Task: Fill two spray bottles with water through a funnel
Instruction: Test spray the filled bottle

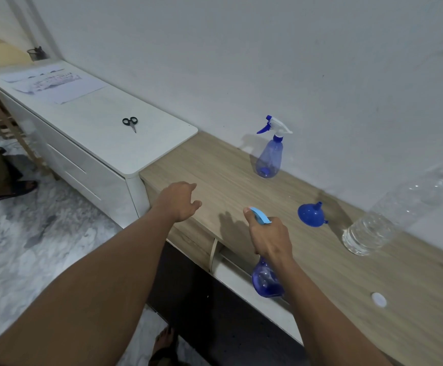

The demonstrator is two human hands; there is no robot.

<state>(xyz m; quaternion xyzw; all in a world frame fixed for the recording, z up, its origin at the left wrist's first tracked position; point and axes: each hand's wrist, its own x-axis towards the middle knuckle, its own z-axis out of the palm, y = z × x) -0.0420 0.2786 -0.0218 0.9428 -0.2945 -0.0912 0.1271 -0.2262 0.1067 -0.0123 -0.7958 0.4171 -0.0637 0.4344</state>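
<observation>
Your right hand (270,237) — wrapped round the head of one sprayer (266,282), at the near edge of the tabletop (215,165). Your left hand (179,203) — fingers loose, holding nothing, over the tabletop. Second sprayer (269,157): upright by the wall. Funnel (310,214): spout upward, beside the water bottle (368,233). White cap (379,299): near edge, to your right.

Wooden counter (215,165), spray bottle (269,157), funnel (310,215), water bottle (368,233), white cap (379,299)
</observation>
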